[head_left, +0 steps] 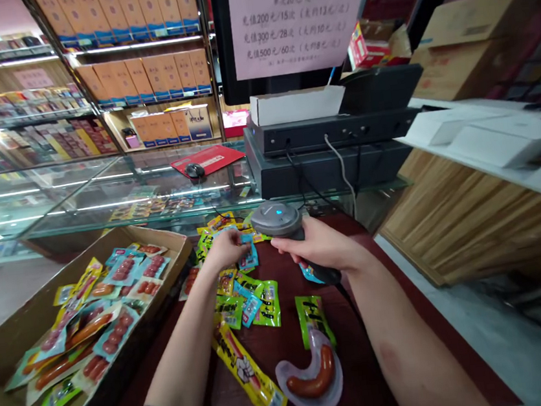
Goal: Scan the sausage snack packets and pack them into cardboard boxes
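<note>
My right hand [321,243] is wrapped round the handle of a grey handheld barcode scanner [276,216], its head pointing left and a blue light lit on top. Just left of it, my left hand [227,250] has its fingers bent in a pinch on a small blue snack packet [248,256] in the pile. Around that hand lie several green packets [268,304] and yellow ones. Closer to me rest a long yellow packet [251,374], a curved sausage in clear plastic [315,380] and a green packet [313,319] touching its upper end.
On the left stands a cardboard box [167,241] holding several packed sausages. Behind are a glass counter [149,171] with a mouse [194,170] on a red mat, and black cash drawers [329,167] with cables. A wooden cabinet [447,209] stands right; stocked shelves [135,45] line the back.
</note>
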### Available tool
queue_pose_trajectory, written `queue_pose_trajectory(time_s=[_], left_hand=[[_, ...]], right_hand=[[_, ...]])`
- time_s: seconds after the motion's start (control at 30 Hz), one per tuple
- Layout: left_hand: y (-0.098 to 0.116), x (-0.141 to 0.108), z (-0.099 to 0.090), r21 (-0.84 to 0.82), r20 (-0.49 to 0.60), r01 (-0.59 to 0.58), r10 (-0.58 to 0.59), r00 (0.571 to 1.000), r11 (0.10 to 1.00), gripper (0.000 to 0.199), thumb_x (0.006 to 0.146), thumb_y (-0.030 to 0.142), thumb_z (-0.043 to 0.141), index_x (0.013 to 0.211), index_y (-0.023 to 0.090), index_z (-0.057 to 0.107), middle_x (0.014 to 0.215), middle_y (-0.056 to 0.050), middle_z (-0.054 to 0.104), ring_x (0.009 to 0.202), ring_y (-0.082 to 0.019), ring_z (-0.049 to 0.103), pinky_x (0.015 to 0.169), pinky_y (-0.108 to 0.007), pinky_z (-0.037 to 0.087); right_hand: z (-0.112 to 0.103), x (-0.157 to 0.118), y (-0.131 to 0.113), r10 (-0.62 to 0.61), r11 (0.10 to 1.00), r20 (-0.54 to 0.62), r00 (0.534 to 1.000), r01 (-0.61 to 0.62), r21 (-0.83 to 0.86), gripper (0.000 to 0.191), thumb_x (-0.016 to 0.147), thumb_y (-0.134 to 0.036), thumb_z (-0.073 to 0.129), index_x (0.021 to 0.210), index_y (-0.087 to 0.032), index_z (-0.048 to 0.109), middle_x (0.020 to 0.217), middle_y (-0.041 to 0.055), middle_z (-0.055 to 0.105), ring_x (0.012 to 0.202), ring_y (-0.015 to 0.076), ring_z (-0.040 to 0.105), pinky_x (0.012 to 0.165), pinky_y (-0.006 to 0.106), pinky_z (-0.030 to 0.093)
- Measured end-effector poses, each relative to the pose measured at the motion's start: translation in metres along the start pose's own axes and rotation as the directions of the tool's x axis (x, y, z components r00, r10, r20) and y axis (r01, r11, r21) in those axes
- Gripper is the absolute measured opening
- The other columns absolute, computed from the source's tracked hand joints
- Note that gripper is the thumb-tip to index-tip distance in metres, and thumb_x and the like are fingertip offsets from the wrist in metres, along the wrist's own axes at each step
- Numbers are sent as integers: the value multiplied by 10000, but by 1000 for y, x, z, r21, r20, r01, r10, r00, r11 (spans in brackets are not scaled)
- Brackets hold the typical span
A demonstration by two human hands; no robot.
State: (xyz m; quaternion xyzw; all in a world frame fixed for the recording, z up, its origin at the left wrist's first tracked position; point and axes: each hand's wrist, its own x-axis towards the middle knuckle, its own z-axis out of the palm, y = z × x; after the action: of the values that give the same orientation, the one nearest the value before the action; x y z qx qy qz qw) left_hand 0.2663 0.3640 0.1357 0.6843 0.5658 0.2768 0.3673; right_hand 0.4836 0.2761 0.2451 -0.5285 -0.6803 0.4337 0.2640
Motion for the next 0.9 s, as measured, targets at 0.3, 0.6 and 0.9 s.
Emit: queue_pose_trajectory(time_s=[0.3,0.6,0.9], left_hand=[[-7,-11,-47,-623,-112,118,-237,965,773,509,498,205,937,835,173,556,787,-7,691,651,-156,662,555,-292,585],[-3,-14,-59,-697,-29,133,-213,977,705,465,486,220,950,810,133,629,771,-12,700,688,-158,672,595,-300,613],[-2,-14,-56,-705,-15,122,-186,982,698,470,487,228,940,826,140,626,824,-23,718,709,-157,685,596,-276,611]], right_hand=[[23,16,13,72,997,50,996,-72,3,232,816,-364,729,933,-209,602,543,-18,589,454,158,564,438,280,450],[25,19,17,89,996,50,995,-89,-4,248,830,-374,704,965,-194,600,569,-18,591,470,155,570,455,284,459],[24,18,17,72,997,46,996,-73,23,255,823,-395,710,930,-202,582,549,-36,572,445,134,545,432,258,437]])
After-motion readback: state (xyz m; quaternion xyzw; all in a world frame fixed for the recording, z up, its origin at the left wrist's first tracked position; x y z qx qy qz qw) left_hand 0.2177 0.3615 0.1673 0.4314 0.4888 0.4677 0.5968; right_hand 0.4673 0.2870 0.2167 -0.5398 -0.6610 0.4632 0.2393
